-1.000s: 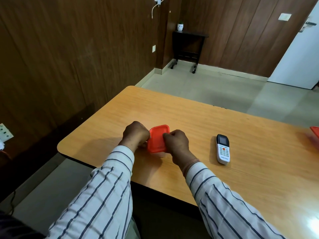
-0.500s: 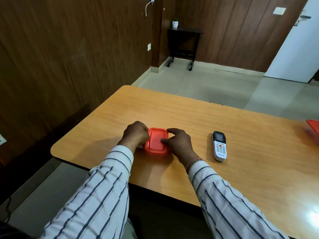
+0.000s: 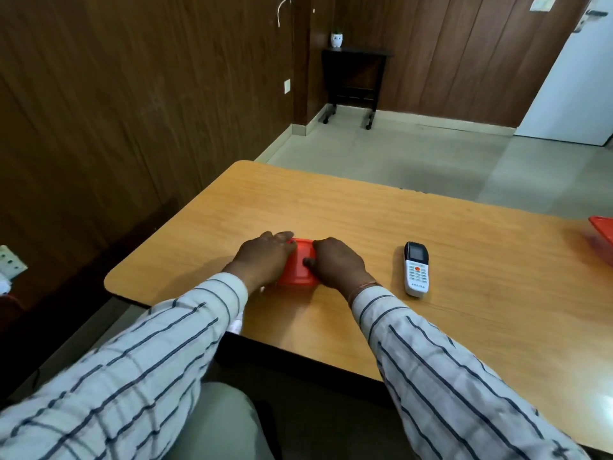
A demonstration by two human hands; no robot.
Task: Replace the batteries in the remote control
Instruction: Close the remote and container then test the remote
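A small orange lidded box (image 3: 298, 272) sits on the wooden table (image 3: 365, 210) near its front left corner, with the lid lying flat on top. My left hand (image 3: 265, 257) lies over the box's left side, its fingers stretched across the lid's far corner. My right hand (image 3: 338, 263) grips the right side, thumb pressed on the lid. What is inside the box is hidden. The white remote control (image 3: 416, 268), with a dark screen and buttons facing up, lies on the table to the right of my right hand, untouched.
Another orange container (image 3: 603, 232) pokes in at the table's right edge. A wood-panelled wall runs along the left. A black side table (image 3: 356, 54) with a small pot stands in the far corner. The table's front edge is close to my body.
The orange lid was tilted up between my hands, then came down flat onto the box. My left hand has spread over its left side and both hands now bear down on it.
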